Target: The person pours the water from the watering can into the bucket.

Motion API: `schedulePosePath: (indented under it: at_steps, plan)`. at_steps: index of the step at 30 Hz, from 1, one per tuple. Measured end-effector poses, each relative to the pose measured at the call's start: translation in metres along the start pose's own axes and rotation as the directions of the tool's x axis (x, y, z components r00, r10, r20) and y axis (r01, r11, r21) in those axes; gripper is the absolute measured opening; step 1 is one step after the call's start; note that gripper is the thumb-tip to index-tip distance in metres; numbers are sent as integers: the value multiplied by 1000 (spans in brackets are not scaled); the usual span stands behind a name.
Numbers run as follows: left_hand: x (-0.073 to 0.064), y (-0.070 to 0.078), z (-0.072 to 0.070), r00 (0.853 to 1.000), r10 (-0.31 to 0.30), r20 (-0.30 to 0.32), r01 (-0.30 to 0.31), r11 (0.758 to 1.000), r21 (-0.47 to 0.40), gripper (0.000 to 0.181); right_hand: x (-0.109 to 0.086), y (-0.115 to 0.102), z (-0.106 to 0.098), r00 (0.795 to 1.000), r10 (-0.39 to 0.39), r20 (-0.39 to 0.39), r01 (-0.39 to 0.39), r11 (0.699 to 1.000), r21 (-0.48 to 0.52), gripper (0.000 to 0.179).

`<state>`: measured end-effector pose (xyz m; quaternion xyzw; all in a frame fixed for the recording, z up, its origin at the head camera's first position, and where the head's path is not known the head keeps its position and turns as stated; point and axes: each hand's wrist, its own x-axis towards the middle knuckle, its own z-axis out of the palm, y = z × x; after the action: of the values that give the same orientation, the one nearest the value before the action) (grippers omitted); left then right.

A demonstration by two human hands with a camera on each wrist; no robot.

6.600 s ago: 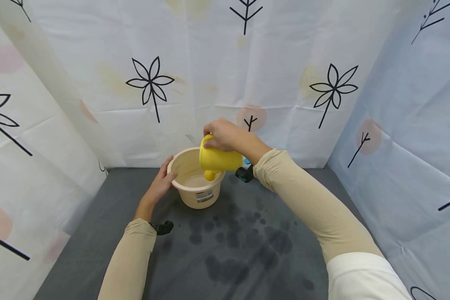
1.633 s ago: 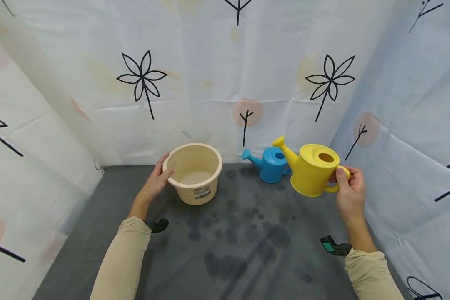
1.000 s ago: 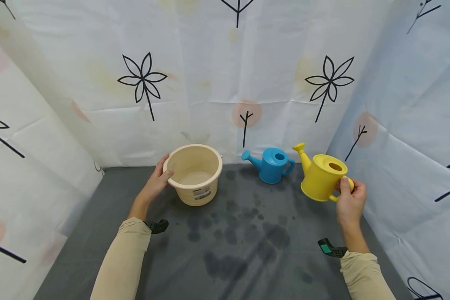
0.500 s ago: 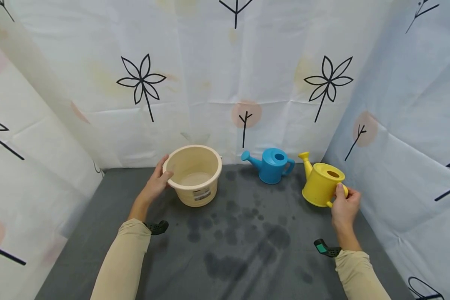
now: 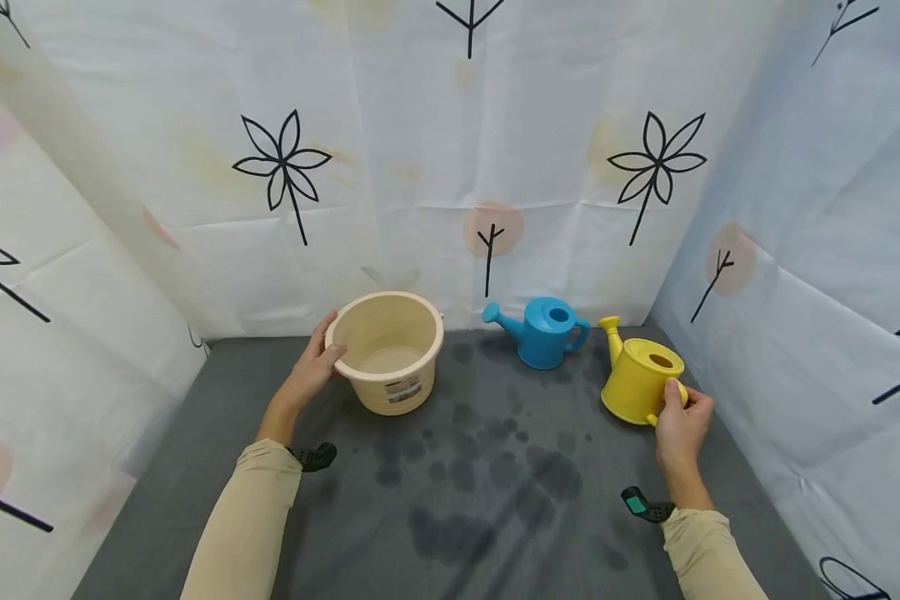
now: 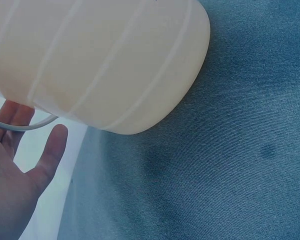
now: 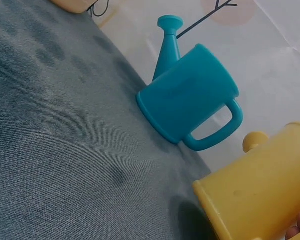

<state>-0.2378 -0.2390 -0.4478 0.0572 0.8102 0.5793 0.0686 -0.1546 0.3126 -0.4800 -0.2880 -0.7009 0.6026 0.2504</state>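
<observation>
In the head view, a cream plastic bucket point(image 5: 393, 392) stands at the back left of the table. My left hand point(image 5: 309, 373) holds its left rim, the thumb over the edge; in the left wrist view a thin wire handle point(image 6: 25, 127) crosses the fingers. My right hand point(image 5: 682, 423) grips the handle of a yellow watering can point(image 5: 637, 383) at the right, thumb on top. The can is near upright, spout toward the back left. In the right wrist view its base is close over the table with a dark shadow beside it, and most of the hand is out of frame.
A smaller blue watering can point(image 5: 543, 337) stands between the bucket and the yellow can, spout to the left. Dark wet spots point(image 5: 457, 533) mark the grey tabletop point(image 5: 360, 517). Patterned white curtains point(image 5: 420, 125) close off the back and both sides.
Several seconds ago the right hand held the yellow watering can tipped over the bucket. It has since carried it right, turned it upright and lowered it toward the table. The left hand stays at the bucket.
</observation>
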Motion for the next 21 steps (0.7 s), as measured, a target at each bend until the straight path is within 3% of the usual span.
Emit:
schedulePosePath:
  at_steps: [5, 11, 16, 21]
  plan:
    - [1, -3, 1, 1000, 16, -6, -16, 1000, 11, 71, -1, 0, 1, 1000, 9, -21, -10, 999, -43, 17]
    - [1, -2, 1, 1000, 15, -13, -14, 1000, 11, 72, -6, -3, 3, 999, -32, 21, 35, 989, -141, 32]
    - [2, -4, 1, 1000, 12, -11, -12, 1000, 15, 72, -10, 5, 3, 998, -35, 42, 44, 975, -216, 44]
    - [3, -6, 0, 1000, 7, -18, -7, 1000, 21, 72, -12, 14, 5, 998, -57, 41, 65, 973, -223, 53]
